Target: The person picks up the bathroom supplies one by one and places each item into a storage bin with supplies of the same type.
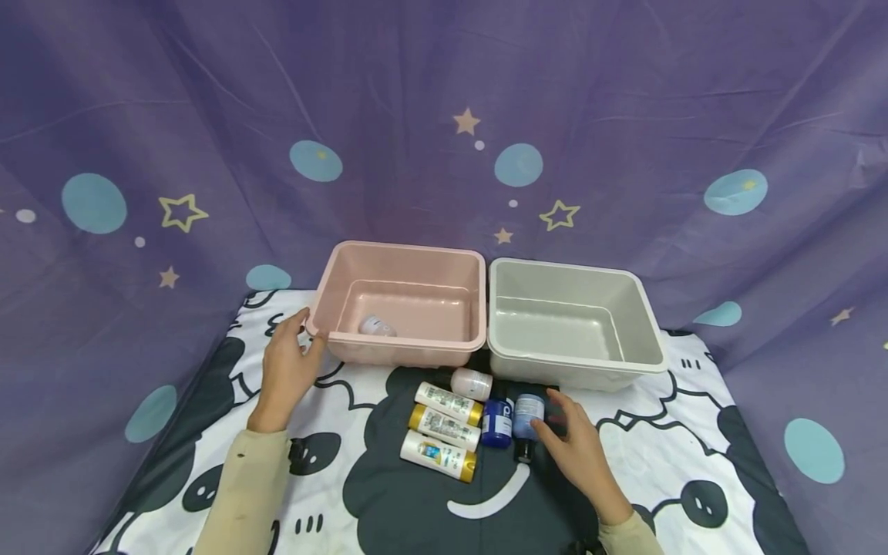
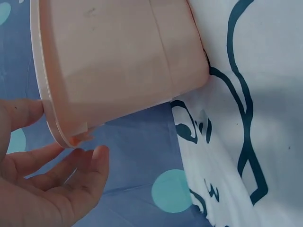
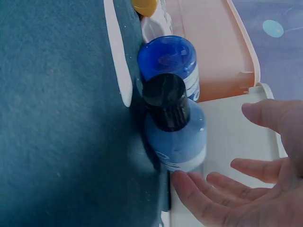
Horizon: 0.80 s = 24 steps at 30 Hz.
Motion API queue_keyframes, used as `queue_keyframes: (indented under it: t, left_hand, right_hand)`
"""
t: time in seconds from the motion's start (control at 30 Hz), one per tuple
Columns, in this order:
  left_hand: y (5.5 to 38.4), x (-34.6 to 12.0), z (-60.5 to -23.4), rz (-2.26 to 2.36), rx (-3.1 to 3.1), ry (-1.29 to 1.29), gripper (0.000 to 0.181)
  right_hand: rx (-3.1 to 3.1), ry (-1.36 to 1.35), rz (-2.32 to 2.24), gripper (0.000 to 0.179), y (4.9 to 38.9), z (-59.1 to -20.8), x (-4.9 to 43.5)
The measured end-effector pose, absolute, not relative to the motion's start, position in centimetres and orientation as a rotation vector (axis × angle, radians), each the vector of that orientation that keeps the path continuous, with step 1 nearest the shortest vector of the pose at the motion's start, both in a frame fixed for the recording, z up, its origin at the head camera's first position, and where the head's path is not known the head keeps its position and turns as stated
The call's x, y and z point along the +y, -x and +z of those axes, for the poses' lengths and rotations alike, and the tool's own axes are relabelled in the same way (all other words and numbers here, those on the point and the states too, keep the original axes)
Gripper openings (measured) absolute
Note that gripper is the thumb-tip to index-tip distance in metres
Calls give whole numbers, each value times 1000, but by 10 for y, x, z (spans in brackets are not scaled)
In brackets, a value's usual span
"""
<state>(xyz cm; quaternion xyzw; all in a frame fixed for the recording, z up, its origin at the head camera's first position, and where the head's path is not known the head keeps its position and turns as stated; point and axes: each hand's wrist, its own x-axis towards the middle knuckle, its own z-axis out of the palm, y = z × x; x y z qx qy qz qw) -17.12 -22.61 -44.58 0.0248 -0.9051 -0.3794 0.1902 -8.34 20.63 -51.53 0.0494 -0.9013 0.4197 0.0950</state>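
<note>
My left hand [image 1: 290, 370] holds the front left corner of the pink bin [image 1: 409, 351], thumb on one side of the rim and a finger on the other; the remaining fingers curl loosely beneath in the left wrist view. A small white bottle [image 1: 377, 326] lies inside this bin. Over on the right, my right hand [image 1: 577, 447] is beside a light blue bottle with a black cap [image 3: 176, 137], fingers spread. Its fingertips are close to the bottle's base; whether they touch cannot be told. A dark blue bottle [image 1: 497, 422] lies alongside.
A pale grey-green bin [image 1: 576, 368] stands right of the pink one. In front lie three white tubes with gold caps [image 1: 438, 455] and a pinkish-white bottle [image 1: 472, 383]. The sheep-print cloth [image 1: 402, 516] covers the surface; a purple curtain [image 1: 416, 77] hangs behind.
</note>
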Motion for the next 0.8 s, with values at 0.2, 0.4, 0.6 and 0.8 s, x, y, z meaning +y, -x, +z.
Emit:
queue_keyframes:
  t: [0.2,0.4,0.6,0.8]
  left_hand:
    - [176,-230,-446,-1184,-2552,-153,54]
    - [177,-233,-448,-1222,-2559,-178,56]
    - [176,-233,-448,-1231,-2556,-198,56]
    - [177,-234,-450,-1241,-2549,-212,54]
  right_hand:
    - [-2723,-13,1321,61,90,-520,205]
    - [-2738,43,1395,65,95,-526,202]
    - [-2771,112,1420,68,98,-531,200]
    - [-2735,190,1567,66,102,-534,199]
